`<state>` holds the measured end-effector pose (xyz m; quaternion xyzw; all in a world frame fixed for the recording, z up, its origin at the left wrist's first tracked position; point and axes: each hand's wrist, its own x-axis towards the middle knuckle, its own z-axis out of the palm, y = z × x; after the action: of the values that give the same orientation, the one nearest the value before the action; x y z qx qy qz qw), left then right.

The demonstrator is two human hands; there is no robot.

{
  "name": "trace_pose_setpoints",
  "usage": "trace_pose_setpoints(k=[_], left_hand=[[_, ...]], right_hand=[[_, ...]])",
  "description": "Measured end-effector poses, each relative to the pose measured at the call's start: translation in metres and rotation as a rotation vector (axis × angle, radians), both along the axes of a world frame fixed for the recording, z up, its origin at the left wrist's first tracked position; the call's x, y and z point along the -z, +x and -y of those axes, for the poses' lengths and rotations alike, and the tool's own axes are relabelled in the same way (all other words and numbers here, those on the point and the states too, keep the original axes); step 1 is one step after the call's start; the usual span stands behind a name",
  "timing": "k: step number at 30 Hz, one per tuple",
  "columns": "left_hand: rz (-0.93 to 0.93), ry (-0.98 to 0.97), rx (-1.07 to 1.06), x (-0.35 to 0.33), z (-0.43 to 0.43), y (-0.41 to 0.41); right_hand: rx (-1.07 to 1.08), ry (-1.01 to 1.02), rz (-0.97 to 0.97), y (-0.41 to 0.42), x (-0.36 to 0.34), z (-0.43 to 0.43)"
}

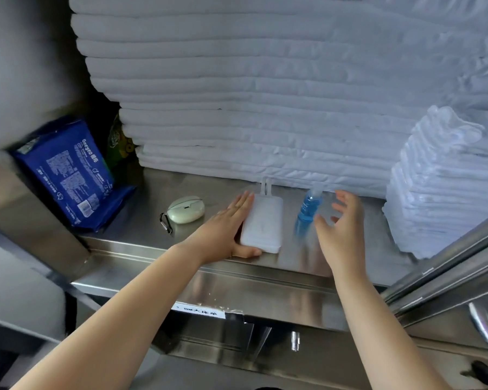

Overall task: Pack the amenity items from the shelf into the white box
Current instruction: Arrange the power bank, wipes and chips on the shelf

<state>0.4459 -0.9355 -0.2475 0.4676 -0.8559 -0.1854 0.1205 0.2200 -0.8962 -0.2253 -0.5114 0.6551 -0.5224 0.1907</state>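
White case (pixel 262 220) against left hand (pixel 226 229); bottle (pixel 307 212) seemingly just beside right hand (pixel 341 229)

Stainless-steel shelf (pixel 209 190): a tall stack of folded white linen (pixel 265 108) fills the back, w/ a smaller folded stack (pixel 440 187) at far R. Along the front, L to R: blue packet (pixel 71 175) lying at an angle, green packet (pixel 119 144) behind it; pale oval case (pixel 186 209) w/ carabiner (pixel 166 223); flat white case (pixel 264 220), loop end toward the linen; blue spray bottle (pixel 307 209), partly blurred, upright or lying unclear.
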Motion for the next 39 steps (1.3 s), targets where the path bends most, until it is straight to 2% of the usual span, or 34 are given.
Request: trace_pose_setpoints(k=[6, 14, 20, 26, 33, 39], left_hand=[[-0.023, -0.020, -0.030, 0.005, -0.001, 0.002], [-0.026, -0.035, -0.032, 0.008, -0.001, 0.003], [-0.047, -0.040, -0.007, 0.007, -0.002, 0.004], [-0.075, -0.055, 0.008, 0.013, 0.001, 0.006], [-0.062, -0.052, 0.008, 0.013, 0.000, 0.005], [-0.060, -0.047, -0.001, 0.008, -0.002, 0.005]], right_hand=[[-0.112, 0.152, -0.060, -0.004, 0.013, 0.014], [-0.082, 0.126, -0.162, -0.003, 0.024, 0.022], [-0.037, 0.116, -0.316, 0.001, 0.026, 0.023], [-0.024, 0.116, -0.244, 0.000, 0.029, 0.021], [-0.030, 0.089, -0.268, -0.001, 0.029, 0.023], [-0.076, 0.095, -0.116, -0.002, 0.028, 0.021]])
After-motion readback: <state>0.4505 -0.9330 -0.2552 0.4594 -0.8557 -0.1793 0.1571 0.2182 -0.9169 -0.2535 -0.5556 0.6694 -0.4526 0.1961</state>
